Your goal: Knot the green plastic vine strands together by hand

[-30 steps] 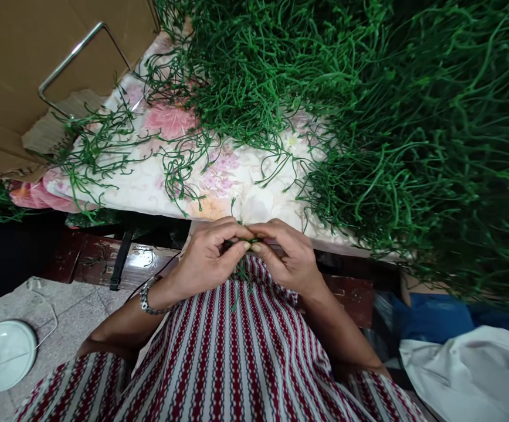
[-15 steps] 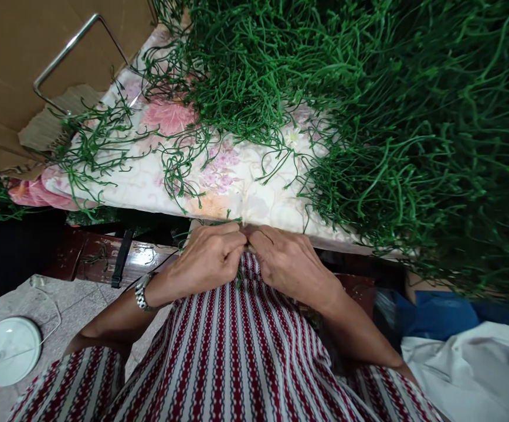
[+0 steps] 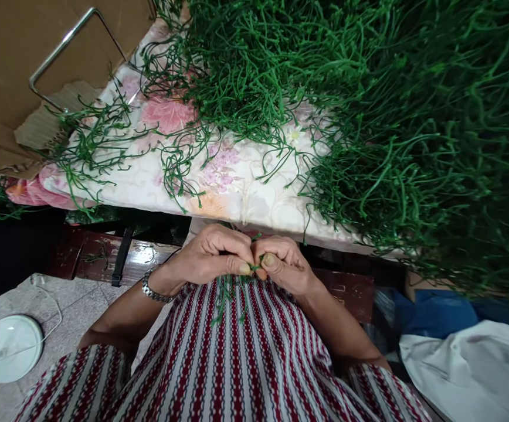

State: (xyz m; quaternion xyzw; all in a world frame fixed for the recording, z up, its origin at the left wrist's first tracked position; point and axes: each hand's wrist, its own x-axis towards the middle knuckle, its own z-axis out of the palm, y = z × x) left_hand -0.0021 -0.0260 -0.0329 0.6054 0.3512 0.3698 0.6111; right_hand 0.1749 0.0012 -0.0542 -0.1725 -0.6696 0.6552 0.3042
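Note:
Just in front of my striped clothing, my left hand [image 3: 214,255] and my right hand [image 3: 283,264] meet close together at the table's front edge. Both are closed, pinching thin green artificial stems [image 3: 224,299] whose ends dangle below my left hand. Between the thumbs a short bit of green stem shows; how the pieces are joined there is hidden by the fingers. A large heap of the same green stems [image 3: 254,76] lies on the table beyond, and a small loose tangle [image 3: 177,170] is nearer to me.
A floral cloth [image 3: 254,199] covers the table. At the left stand a cardboard box [image 3: 8,58] and a bent metal bar [image 3: 65,41]. A round white lid-like object [image 3: 10,349] is on the floor, lower left. White fabric [image 3: 474,369] and blue material [image 3: 443,313] lie at the right.
My hands have turned so that both thumbs now show, and dangling green stems have come into view under my left hand. The heap on the table looks the same.

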